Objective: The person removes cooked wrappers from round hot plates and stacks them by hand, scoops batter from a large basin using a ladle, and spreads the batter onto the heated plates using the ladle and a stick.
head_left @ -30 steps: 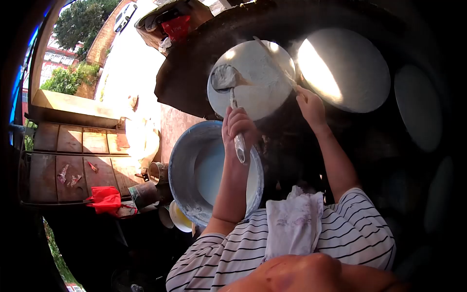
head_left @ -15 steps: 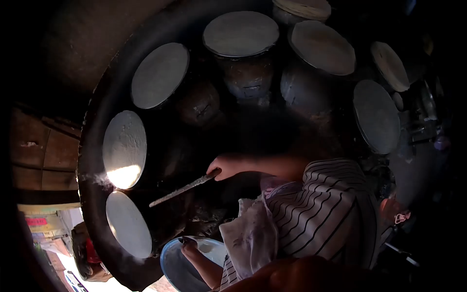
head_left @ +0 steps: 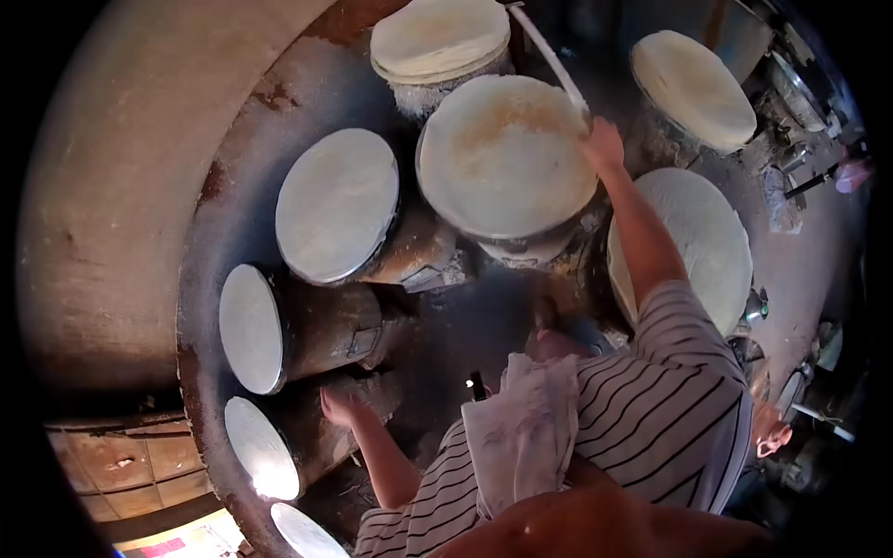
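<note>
My right hand [head_left: 603, 147] is closed around one end of a long, flat, pale stick [head_left: 549, 56], which points up and away to the left. That hand is at the right edge of a large round flatbread [head_left: 507, 153], pale with browned patches, on a drum-shaped stove. Whether the hand touches the flatbread, I cannot tell. My left hand [head_left: 342, 407] hangs at the lower left beside a stove drum, its fingers loosely apart and nothing seen in them. A whitish round griddle top [head_left: 251, 328] is close to it.
More round tops stand in an arc, including a pale one [head_left: 337, 206] and a wide one [head_left: 693, 246] under my right arm. A stack of flatbreads [head_left: 440, 42] is at the back. Another pale round [head_left: 693, 91] lies at the upper right. A tiled wall [head_left: 130, 465] borders the left.
My right hand has swung with the stick from the lower left to the browned flatbread. My left hand has left the blue-rimmed basin, now out of view. The view has turned and brightened.
</note>
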The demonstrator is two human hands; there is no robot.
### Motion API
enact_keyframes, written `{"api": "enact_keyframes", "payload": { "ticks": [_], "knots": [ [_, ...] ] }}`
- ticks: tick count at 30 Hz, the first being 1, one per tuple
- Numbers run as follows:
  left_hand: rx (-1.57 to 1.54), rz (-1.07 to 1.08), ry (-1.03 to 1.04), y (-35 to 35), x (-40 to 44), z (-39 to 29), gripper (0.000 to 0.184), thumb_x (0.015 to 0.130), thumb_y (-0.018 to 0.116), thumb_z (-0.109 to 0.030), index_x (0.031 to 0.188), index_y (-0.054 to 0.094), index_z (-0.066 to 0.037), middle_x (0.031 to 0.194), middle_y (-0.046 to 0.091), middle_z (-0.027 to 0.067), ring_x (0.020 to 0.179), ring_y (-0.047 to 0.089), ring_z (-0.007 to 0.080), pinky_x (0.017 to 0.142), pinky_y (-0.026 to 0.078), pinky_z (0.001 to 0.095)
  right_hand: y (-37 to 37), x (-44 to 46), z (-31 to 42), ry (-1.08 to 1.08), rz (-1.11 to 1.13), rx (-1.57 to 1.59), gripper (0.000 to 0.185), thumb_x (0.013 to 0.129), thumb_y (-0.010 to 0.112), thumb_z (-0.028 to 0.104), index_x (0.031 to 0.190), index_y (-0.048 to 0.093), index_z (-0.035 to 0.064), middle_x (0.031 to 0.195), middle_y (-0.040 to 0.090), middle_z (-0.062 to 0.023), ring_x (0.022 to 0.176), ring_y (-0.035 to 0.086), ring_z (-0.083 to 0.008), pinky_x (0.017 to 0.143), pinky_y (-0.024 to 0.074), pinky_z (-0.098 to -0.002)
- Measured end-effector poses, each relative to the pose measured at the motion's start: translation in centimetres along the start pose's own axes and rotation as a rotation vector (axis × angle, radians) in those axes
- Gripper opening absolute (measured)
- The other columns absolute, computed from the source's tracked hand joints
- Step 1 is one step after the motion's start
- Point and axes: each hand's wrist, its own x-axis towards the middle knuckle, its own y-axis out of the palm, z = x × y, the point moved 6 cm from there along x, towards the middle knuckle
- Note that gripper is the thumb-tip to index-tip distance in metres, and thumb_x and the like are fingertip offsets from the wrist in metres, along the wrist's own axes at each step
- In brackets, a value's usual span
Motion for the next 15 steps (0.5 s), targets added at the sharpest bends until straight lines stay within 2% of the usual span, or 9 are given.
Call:
{"api": "enact_keyframes", "payload": {
  "ticks": [1,5,6,7,8,9,11,13,15],
  "knots": [
    [-0.083,0.324,-0.131,7.9,-1.8,0.0,0.031,0.086,0.054,-0.019,0.116,0.06,-0.012,0.101,0.06,0.0081,0.079,0.054,0.0205,0.056,0.042,0.0313,-0.7,0.0,0.7,0.023,0.017,0.029,0.028,0.077,0.065,0.02,0.1,0.058,0.0055,0.096,0.062,-0.0164,0.091,0.06,-0.0366,0.077,0.0496,-0.0455],
    [0.185,0.975,0.076,31.8,-15.2,-3.3,0.031,0.089,0.055,-0.012,0.12,0.056,-0.013,0.085,0.055,-0.0021,0.072,0.052,0.009,0.055,0.044,0.0224,-1.4,0.2,1.7,0.117,0.025,0.077,0.022,0.079,0.064,0.02,0.094,0.057,0.0064,0.092,0.062,-0.0159,0.087,0.061,-0.0352,0.07,0.0488,-0.0459],
    [0.263,1.198,0.233,37.5,-18.7,-3.1,0.033,0.088,0.057,-0.013,0.121,0.057,-0.015,0.083,0.053,-0.0037,0.072,0.052,0.0077,0.058,0.046,0.0237,-1.7,0.1,1.9,0.109,0.005,0.091,0.02,0.081,0.062,0.021,0.091,0.055,0.0061,0.088,0.062,-0.0161,0.086,0.06,-0.0362,0.07,0.048,-0.0465],
    [0.545,1.305,0.641,43.7,-22.2,-2.6,0.038,0.087,0.06,-0.015,0.124,0.057,-0.013,0.087,0.057,-0.0004,0.074,0.054,0.0098,0.064,0.047,0.025,-2.3,0.2,2.5,0.082,-0.036,0.107,0.019,0.081,0.062,0.021,0.09,0.055,0.0055,0.087,0.061,-0.0164,0.085,0.059,-0.0368,0.069,0.0477,-0.0466],
    [0.374,1.411,0.965,48.3,-25.0,-1.7,0.043,0.084,0.063,-0.015,0.126,0.055,-0.01,0.096,0.061,0.0074,0.081,0.058,0.0154,0.073,0.048,0.0276,-3.0,-0.2,3.3,0.068,-0.08,0.119,0.019,0.081,0.062,0.021,0.089,0.054,0.0049,0.087,0.061,-0.0167,0.085,0.059,-0.0373,0.069,0.0473,-0.0468],
    [0.51,1.444,1.175,51.2,-29.0,-2.4,0.049,0.081,0.063,-0.014,0.127,0.052,-0.005,0.107,0.06,0.0155,0.098,0.058,0.0305,0.086,0.046,0.0372,-3.7,-0.6,3.8,0.056,-0.131,0.122,0.019,0.081,0.062,0.02,0.087,0.053,0.0043,0.086,0.06,-0.017,0.084,0.058,-0.0379,0.068,0.047,-0.0469],
    [0.535,1.454,1.529,57.9,-32.7,0.6,0.06,0.077,0.066,-0.019,0.132,0.047,-0.007,0.111,0.059,0.0183,0.102,0.056,0.0346,0.09,0.044,0.0406,-4.5,-1.0,4.8,0.053,-0.16,0.184,0.018,0.077,0.062,0.016,0.084,0.05,0.0033,0.085,0.057,-0.0196,0.083,0.056,-0.0403,0.067,0.0451,-0.0462],
    [0.576,1.727,1.394,63.1,-33.8,3.9,0.061,0.076,0.068,-0.022,0.132,0.048,-0.008,0.11,0.061,0.0179,0.101,0.057,0.0354,0.089,0.045,0.0411,-5.6,-1.5,5.5,0.044,-0.215,0.222,0.014,0.077,0.061,0.013,0.082,0.051,0.0049,0.084,0.057,-0.0186,0.08,0.056,-0.0406,0.066,0.0462,-0.046],
    [0.565,1.781,1.032,66.3,-32.2,7.0,0.055,0.078,0.069,-0.027,0.128,0.053,-0.008,0.103,0.065,0.0128,0.096,0.061,0.0277,0.085,0.047,0.038,-6.7,-2.0,6.5,0.09,-0.18,0.286,0.011,0.077,0.061,0.012,0.082,0.052,0.0061,0.082,0.058,-0.0155,0.078,0.059,-0.0378,0.065,0.0474,-0.0446]
  ]
}}
